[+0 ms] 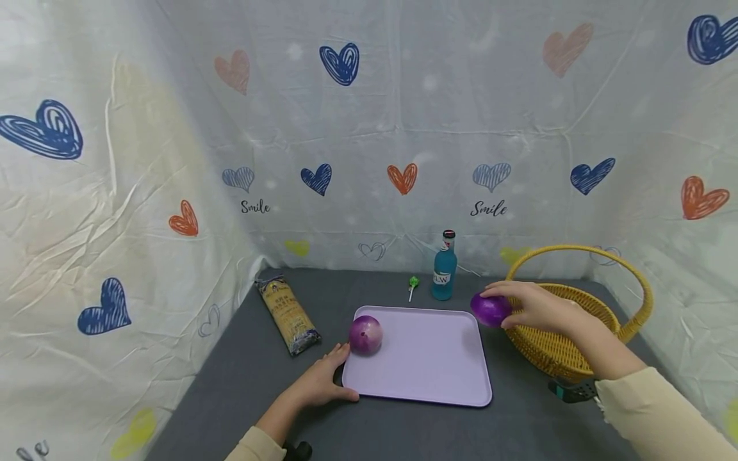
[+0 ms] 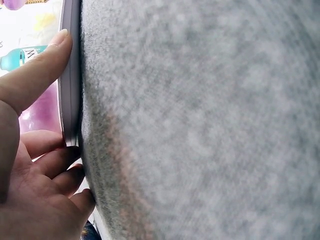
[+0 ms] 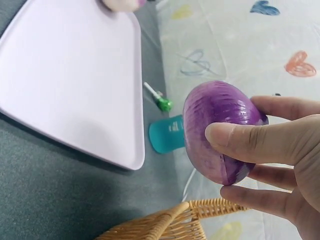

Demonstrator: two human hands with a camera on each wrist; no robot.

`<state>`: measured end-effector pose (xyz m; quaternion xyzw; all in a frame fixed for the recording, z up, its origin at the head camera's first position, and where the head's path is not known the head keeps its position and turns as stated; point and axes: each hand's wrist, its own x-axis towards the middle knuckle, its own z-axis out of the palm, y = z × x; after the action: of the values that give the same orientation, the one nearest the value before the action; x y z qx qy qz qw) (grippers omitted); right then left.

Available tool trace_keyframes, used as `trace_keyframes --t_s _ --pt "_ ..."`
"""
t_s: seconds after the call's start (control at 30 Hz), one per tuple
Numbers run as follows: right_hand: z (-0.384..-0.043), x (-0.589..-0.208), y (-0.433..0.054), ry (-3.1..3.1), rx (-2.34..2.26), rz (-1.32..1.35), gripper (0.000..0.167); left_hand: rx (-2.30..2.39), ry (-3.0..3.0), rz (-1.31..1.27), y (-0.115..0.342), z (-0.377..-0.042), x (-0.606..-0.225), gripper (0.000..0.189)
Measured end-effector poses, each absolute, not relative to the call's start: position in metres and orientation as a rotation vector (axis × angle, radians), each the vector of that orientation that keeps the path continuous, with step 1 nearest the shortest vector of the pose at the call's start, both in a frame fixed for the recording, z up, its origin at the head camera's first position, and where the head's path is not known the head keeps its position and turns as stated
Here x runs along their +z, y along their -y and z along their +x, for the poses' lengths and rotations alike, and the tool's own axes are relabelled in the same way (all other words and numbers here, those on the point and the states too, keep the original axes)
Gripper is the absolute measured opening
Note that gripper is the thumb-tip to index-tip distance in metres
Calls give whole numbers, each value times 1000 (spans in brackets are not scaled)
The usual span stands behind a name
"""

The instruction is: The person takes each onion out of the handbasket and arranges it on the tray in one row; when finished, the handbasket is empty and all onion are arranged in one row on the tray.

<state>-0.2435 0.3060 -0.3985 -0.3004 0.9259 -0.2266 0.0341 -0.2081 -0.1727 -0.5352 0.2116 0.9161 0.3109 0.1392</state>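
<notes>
A purple onion (image 3: 215,132) is in my right hand (image 1: 539,307), pinched between thumb and fingers. In the head view it hangs past the right edge of a pale lilac tray (image 1: 432,358), beside a wicker basket (image 1: 539,352). A second purple onion (image 1: 366,335) rests on the tray near its left edge. My left hand (image 1: 319,381) spreads around the tray's near left corner. Its thumb (image 2: 52,62) lies against the front rim, while the other fingers touch the left side, loosely bent in the left wrist view.
A blue bottle (image 1: 444,272) stands upright behind the tray, with a green lollipop (image 1: 413,285) lying to its left. A yellow packet (image 1: 288,314) lies left of the tray. The basket's tall handle (image 1: 642,288) arches over it. Heart-patterned sheeting (image 1: 369,128) closes the back and sides.
</notes>
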Motion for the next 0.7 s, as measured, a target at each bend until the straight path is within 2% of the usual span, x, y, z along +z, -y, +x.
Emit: trace_keyframes --t_s 0.7 --pt "-246 -399 -284 -2794 -781 -952 57 894 -2657 623 172 -208 -535 109"
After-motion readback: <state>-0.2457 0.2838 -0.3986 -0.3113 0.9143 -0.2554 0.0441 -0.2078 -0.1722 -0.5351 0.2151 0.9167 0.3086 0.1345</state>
